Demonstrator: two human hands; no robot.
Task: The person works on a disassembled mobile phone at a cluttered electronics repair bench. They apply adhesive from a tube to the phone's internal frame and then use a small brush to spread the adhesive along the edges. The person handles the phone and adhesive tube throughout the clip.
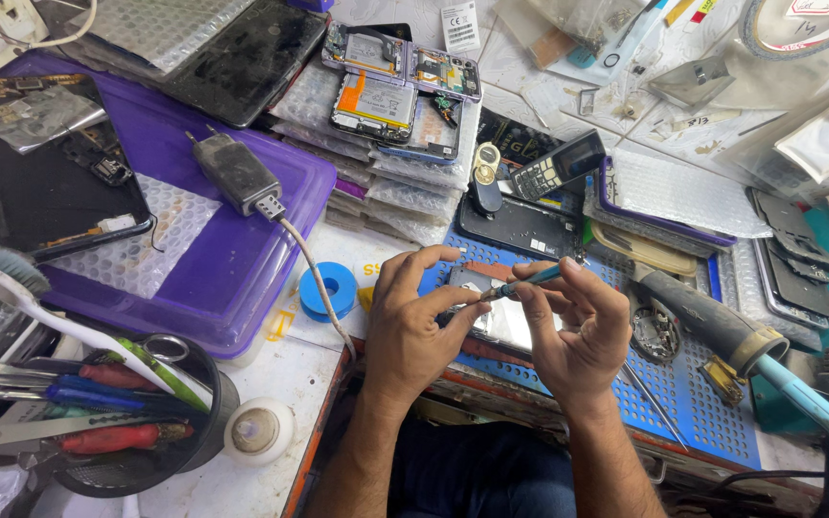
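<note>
- A thin teal tool is pinched by the right hand above the blue perforated mat.
- The tool's tip is met by the left hand, fingers curled narrow.
- An opened phone lies on the mat beneath both hands.

White label top centre; keypad phone's dark screen.

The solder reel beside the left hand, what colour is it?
Blue: the solder reel is a blue spool with a dark centre hole, seen in the head view, just beside the left hand.
</note>
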